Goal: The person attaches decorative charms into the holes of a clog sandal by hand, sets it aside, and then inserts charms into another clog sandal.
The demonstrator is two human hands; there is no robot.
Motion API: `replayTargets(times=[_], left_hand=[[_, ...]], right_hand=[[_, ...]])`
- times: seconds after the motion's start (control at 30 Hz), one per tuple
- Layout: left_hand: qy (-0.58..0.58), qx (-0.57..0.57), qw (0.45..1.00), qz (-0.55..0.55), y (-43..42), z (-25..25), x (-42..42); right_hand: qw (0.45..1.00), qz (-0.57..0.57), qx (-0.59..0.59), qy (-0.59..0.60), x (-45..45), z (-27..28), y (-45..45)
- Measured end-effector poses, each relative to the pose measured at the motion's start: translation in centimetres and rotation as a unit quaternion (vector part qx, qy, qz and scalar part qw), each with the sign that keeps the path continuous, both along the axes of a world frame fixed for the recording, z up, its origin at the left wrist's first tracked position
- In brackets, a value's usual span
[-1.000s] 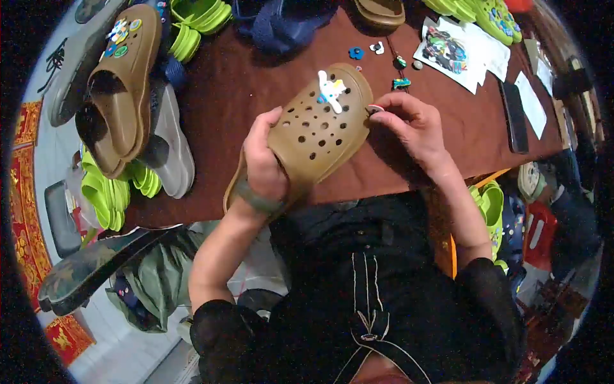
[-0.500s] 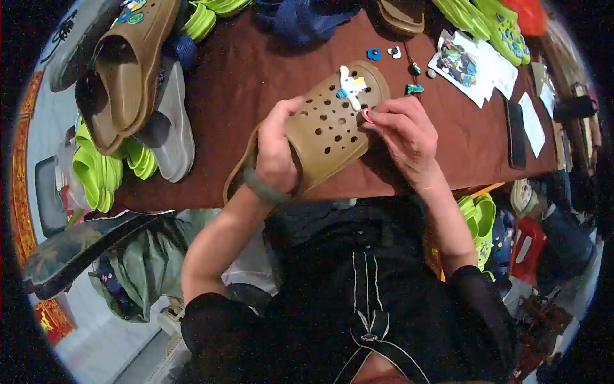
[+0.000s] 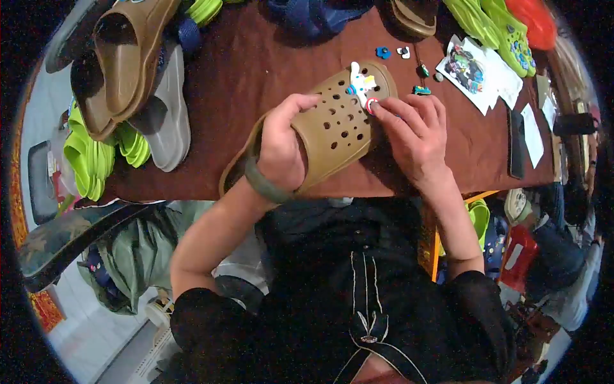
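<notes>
A brown clog (image 3: 329,131) with round holes is tilted above the table, its toe pointing up and right. My left hand (image 3: 281,144) is closed around it, the fingers inside the foot opening and the thumb on top. A white cartoon shoe charm (image 3: 361,84) with blue and yellow parts sits near the toe. My right hand (image 3: 416,131) pinches a small red-and-white round charm (image 3: 371,105) against the upper, just below the white one. Whether its stem is in a hole is hidden by the charm and fingertips.
Loose charms (image 3: 383,52) lie beyond the toe. A packet of charms (image 3: 465,70) and a black phone (image 3: 515,142) are to the right. Brown clogs (image 3: 125,70), a grey clog (image 3: 167,121) and green clogs (image 3: 89,157) pile up at left. Blue sandals (image 3: 320,19) lie at the back.
My right hand has brought the red-and-white charm from the clog's edge onto its surface beside the white charm. The view has shifted slightly.
</notes>
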State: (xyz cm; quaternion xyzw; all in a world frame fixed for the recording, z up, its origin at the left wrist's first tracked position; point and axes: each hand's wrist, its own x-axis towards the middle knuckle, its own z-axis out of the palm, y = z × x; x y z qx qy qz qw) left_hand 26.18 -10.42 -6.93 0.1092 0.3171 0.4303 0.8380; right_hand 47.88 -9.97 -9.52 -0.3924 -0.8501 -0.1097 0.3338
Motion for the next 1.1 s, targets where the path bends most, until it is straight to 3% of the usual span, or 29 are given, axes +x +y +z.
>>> replayTargets(times=[0.23, 0.6, 0.83, 0.93, 0.97, 1.1], left_hand=[[-0.07, 0.004, 0.997, -0.033, 0.0, -0.1, -0.4], [0.041, 0.037, 0.998, -0.003, -0.4, 0.3, 0.0], [0.086, 0.061, 0.994, 0.011, -0.5, -0.6, 0.1], [0.237, 0.164, 0.957, 0.025, -0.9, -0.4, 0.1], [0.175, 0.075, 0.982, 0.015, -0.8, 0.3, 0.2], [0.203, 0.019, 0.979, 0.026, -0.7, 1.6, 0.9]], right_hand=[[0.997, 0.035, -0.01, 0.073, -0.2, -0.5, 0.6], [0.998, 0.038, 0.01, 0.05, -1.0, -1.4, -1.7], [0.998, -0.002, -0.014, -0.066, -1.4, 1.4, -2.6], [0.995, 0.001, -0.015, -0.098, -1.8, 1.3, -2.8], [0.995, 0.001, 0.003, -0.102, -2.0, 0.9, -3.0], [0.988, 0.014, 0.015, -0.153, -2.5, 1.3, -3.6]])
